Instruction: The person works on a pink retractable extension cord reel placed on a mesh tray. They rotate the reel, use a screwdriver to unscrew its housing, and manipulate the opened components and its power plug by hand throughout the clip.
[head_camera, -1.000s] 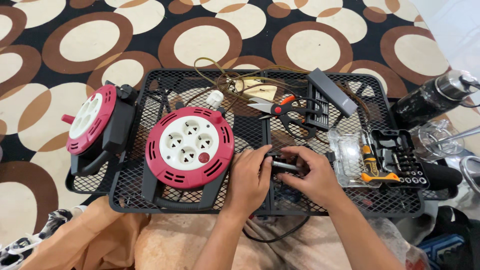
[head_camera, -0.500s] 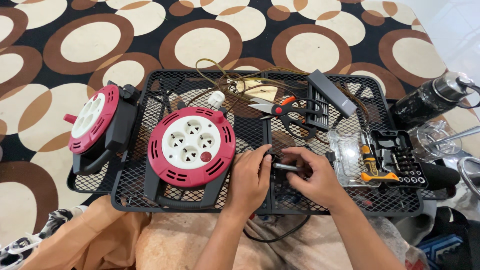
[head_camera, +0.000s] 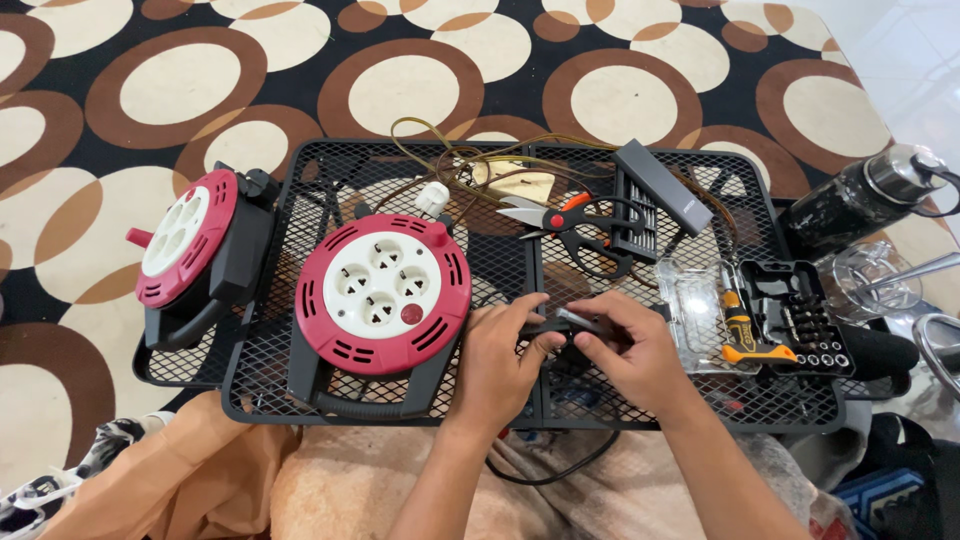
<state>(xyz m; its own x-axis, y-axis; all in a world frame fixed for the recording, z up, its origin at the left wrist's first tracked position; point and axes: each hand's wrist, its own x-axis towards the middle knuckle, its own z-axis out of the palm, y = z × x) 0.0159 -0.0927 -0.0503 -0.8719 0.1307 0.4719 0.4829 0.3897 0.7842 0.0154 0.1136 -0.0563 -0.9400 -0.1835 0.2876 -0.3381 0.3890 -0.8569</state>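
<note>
Little has moved: both hands stay together. The left hand (head_camera: 500, 360) and right hand (head_camera: 630, 355) each grasp a small dark part (head_camera: 560, 325), on the mesh desk (head_camera: 300, 390), at three o'clock of the red cable reel (head_camera: 382, 288).

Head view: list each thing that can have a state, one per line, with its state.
Left hand: gripping a small dark part.
Right hand: gripping the same small dark part.
Scissors: blades shut, lying flat.
Bit case: open, clear lid flipped aside.
Near cord reel: sockets empty.
Bottle: capped, lying down.
</note>
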